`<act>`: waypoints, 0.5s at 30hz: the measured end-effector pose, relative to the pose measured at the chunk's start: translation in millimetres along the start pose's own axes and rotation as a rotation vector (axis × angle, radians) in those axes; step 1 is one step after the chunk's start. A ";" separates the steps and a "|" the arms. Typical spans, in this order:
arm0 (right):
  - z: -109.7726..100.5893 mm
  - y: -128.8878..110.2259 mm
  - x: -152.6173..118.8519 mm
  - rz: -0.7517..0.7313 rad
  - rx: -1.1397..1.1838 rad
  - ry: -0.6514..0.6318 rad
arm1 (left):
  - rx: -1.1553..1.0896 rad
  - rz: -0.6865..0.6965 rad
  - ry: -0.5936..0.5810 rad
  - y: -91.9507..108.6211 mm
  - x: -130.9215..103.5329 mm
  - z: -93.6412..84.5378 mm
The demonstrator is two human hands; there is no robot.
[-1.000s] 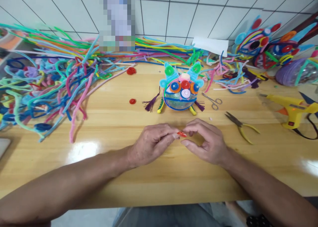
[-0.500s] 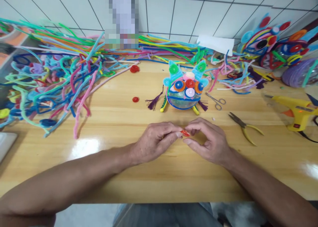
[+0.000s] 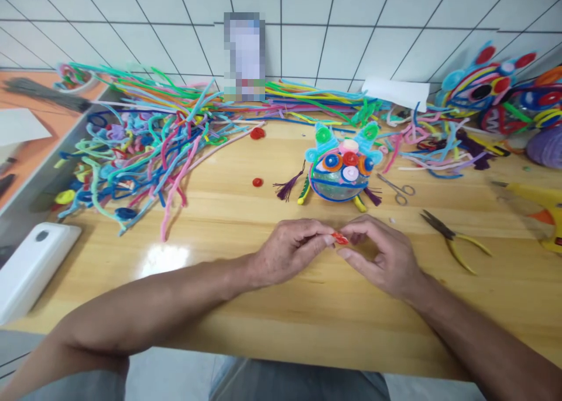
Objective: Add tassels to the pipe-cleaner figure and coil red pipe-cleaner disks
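Observation:
Between the thumb and fingertips of my left hand is a small red pipe-cleaner piece, partly hidden by the fingers. My right hand is at the piece's right end, thumb and forefinger apart in a curve; whether a fingertip touches it I cannot tell. Just beyond my hands stands a colourful animal-head figure with blue ears, orange-ringed eyes and purple tassels. Two red pipe-cleaner coils, a near one and a far one, lie to its left.
Pipe cleaners lie heaped at the left, beside a white device. Small scissors, yellow-handled pliers and a yellow glue gun lie at the right. More figures stand along the tiled wall.
The camera view has shifted left and up, so the table's things appear farther right and slightly lower. My hands keep nearly the same pose around the red piece.

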State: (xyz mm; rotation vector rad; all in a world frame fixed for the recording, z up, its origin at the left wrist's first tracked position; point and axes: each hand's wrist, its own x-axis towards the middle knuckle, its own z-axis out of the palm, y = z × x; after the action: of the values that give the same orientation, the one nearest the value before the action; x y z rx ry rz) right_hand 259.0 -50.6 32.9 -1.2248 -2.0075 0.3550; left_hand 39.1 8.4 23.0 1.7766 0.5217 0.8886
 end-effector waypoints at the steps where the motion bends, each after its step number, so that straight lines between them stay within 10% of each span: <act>1: 0.2 -0.4 0.3 0.000 0.001 0.001 | -0.002 -0.006 -0.001 -0.3 -0.1 0.1; 15: 4.0 -5.0 3.2 -0.037 0.044 0.066 | 0.010 -0.004 -0.027 0.9 -0.4 -1.9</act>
State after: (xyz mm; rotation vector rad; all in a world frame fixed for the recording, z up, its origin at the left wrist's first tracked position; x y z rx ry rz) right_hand 252.0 -49.8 34.5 -1.1559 -1.9538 0.3348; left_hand 37.3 8.9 24.1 1.7935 0.5129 0.8597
